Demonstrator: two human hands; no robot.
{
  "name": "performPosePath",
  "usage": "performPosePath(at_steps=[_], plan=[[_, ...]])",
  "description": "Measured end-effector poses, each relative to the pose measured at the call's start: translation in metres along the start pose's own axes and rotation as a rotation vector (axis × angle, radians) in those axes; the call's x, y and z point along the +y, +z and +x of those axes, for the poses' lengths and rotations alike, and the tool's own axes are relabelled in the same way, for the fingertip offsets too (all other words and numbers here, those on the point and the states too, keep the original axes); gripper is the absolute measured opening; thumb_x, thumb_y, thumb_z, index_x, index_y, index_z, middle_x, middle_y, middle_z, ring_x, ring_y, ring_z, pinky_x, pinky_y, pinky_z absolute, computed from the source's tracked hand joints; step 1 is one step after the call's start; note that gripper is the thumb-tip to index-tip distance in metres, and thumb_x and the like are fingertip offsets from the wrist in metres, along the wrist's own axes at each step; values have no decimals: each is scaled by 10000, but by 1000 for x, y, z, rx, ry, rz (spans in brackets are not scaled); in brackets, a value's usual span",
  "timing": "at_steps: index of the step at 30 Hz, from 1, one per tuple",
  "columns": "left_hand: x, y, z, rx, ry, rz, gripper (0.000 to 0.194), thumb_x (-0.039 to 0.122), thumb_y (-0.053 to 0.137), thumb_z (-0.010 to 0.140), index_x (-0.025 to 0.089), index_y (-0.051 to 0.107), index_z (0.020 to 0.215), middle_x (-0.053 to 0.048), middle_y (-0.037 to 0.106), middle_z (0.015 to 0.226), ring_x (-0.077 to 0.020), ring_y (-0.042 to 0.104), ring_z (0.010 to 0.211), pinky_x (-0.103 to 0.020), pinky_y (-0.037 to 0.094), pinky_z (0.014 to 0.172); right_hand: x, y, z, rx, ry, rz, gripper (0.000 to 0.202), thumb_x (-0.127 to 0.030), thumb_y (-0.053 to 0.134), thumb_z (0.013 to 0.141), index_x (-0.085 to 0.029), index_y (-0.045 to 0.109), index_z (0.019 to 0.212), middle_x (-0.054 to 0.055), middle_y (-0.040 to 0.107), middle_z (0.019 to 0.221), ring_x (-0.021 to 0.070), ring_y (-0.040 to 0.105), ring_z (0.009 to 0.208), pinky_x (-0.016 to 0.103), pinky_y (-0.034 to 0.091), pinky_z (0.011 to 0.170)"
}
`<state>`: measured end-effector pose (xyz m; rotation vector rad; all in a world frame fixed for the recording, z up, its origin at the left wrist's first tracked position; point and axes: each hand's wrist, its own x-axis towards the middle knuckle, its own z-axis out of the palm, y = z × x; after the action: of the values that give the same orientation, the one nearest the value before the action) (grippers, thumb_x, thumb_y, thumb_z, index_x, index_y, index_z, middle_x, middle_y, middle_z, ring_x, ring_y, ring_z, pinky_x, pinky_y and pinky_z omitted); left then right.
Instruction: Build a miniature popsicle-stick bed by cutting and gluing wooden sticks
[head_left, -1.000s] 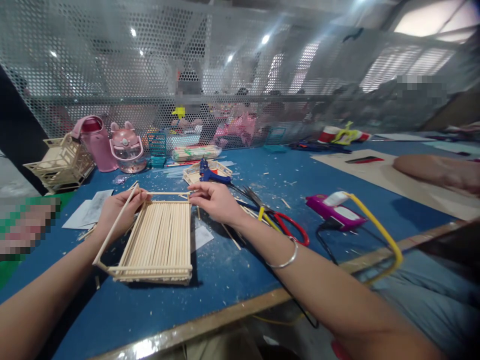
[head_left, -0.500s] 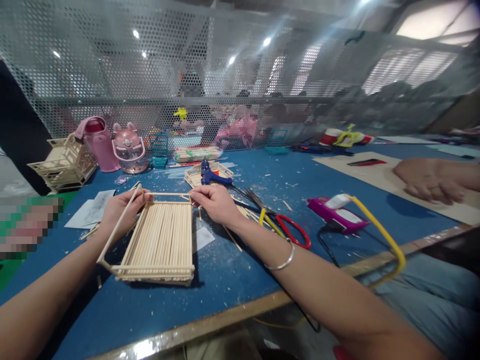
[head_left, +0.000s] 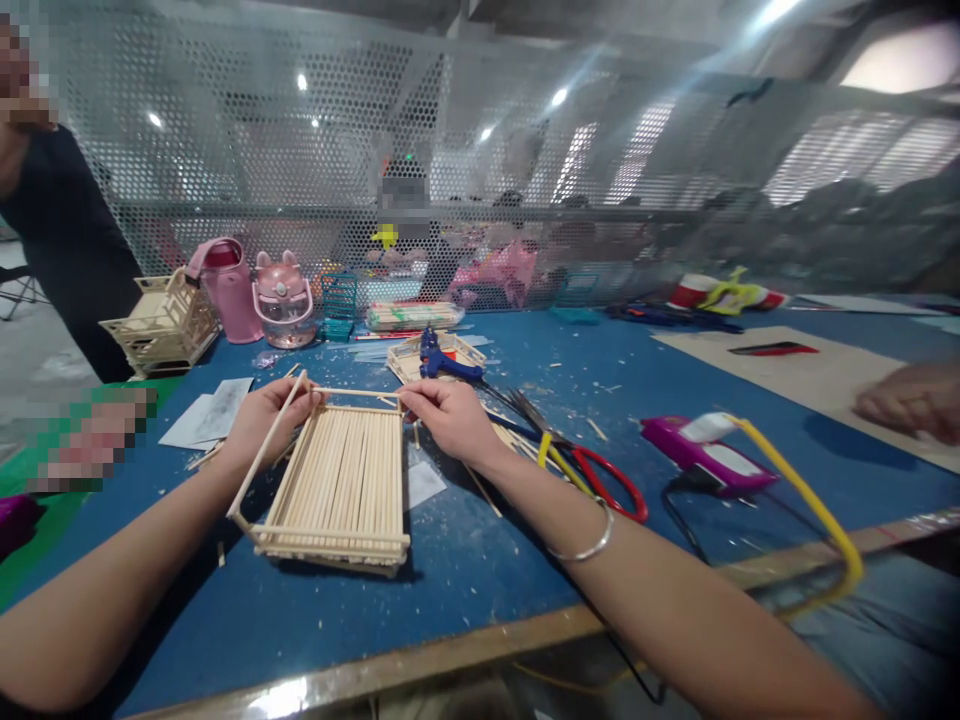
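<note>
Fingers (head_left: 306,403) of the left hand (head_left: 262,425) pinched near the left end of a cross stick (head_left: 356,394); right hand (head_left: 457,425) pinches its right end (exact contact hidden on both). Tray (head_left: 341,485) sits on the bench (head_left: 465,570) between the forearms, left of centre. Cross stick spans its far edge; a side stick (head_left: 266,450) slopes from the left hand toward the near left corner.

Rest, left to right: person (head_left: 64,240) in dark clothes standing past the bench. Stick model (head_left: 161,325) at the far left corner, then pink flask (head_left: 234,295), eared bottle (head_left: 283,302) and teal rack (head_left: 339,308). Papers (head_left: 196,422) just left of the left hand. Wrapped stick bundle (head_left: 412,317) farther back. Glue gun (head_left: 450,367), blue, lies on a small wooden frame (head_left: 400,362) beyond the right hand. Scissors (head_left: 639,500) (red loop) by the right forearm. Purple device (head_left: 705,455) next, yellow tube (head_left: 814,490) beside it. Far right: brown sheet (head_left: 720,365) with a co-worker's hand (head_left: 909,398) over it, blurred.
</note>
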<state>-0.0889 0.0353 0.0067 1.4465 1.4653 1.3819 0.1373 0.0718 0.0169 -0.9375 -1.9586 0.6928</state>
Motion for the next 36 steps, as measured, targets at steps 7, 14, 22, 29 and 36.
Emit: performPosePath(at_steps=[7, 14, 22, 29, 36], plan=[[-1, 1, 0, 2, -10, -75, 303, 409, 682, 626, 160, 642, 793, -12, 640, 673, -111, 521, 571, -221, 398, 550, 0, 2, 1, -2, 26, 41, 191, -247, 519, 776, -147, 683, 772, 13, 649, 629, 110, 573, 546, 219, 433, 551], [6, 0, -3, 60, 33, 124, 254, 407, 640, 636, 179, 700, 730, -29, 676, 688, -167, 569, 650, -237, 426, 579, 4, 0, 3, -58, 108, 155, 203, -291, 531, 777, -145, 673, 777, 9, 643, 646, 95, 569, 542, 211, 440, 542], [17, 4, -7, 106, -16, 106, 211, 374, 633, 616, 176, 688, 665, -41, 679, 673, -188, 581, 685, -247, 436, 583, 7, -3, 5, -87, 343, 424, 211, -218, 423, 859, -144, 612, 917, 31, 643, 719, 75, 604, 566, 153, 432, 457], [26, 8, -10, 117, -33, 92, 211, 370, 622, 597, 171, 675, 638, -52, 677, 679, -201, 587, 718, -265, 457, 620, 12, -4, 7, -34, 334, 353, 156, -198, 467, 833, -156, 592, 917, 18, 645, 715, 66, 582, 543, 136, 415, 425], [21, 7, -9, 115, -16, 126, 223, 392, 618, 598, 179, 668, 644, -43, 686, 696, -201, 590, 733, -264, 458, 652, 9, -4, 5, -24, 243, 216, 176, -157, 449, 807, -143, 601, 895, 1, 626, 668, 74, 562, 521, 181, 439, 497]])
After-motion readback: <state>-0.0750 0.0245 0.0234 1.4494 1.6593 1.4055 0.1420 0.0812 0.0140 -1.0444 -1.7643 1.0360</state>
